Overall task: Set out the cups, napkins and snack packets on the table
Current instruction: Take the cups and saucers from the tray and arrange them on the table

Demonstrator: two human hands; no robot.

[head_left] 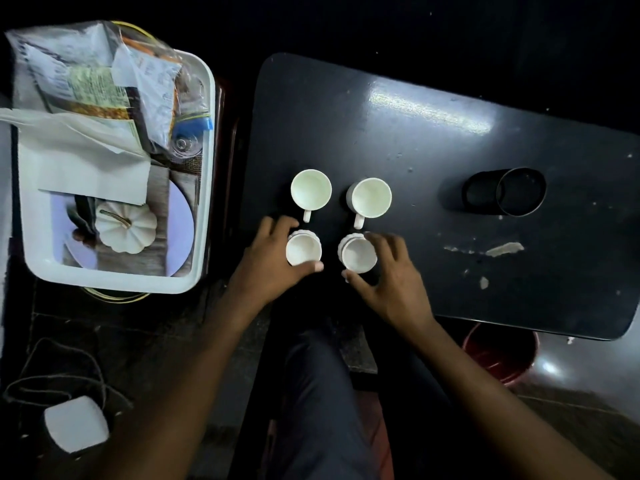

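Two white handled cups stand upright on the dark table [433, 140]: the far left cup [311, 190] and the far right cup [369, 197]. Nearer me are two ribbed white cups. My left hand [268, 259] wraps around the near left cup [303, 249], thumb at its front. My right hand [393, 277] curls around the near right cup [358, 254], fingers behind it and thumb in front. On the white tray [114, 280] to the left lie snack packets [104, 77] in clear wrapping and white napkins [93, 168].
A black cylindrical holder [505, 192] lies on its side on the table's right half. The tray also holds a small clear glass [185, 145] and shows a pumpkin picture. A red bucket [498, 355] sits on the floor below the table edge. A white adapter [76, 424] with cable lies lower left.
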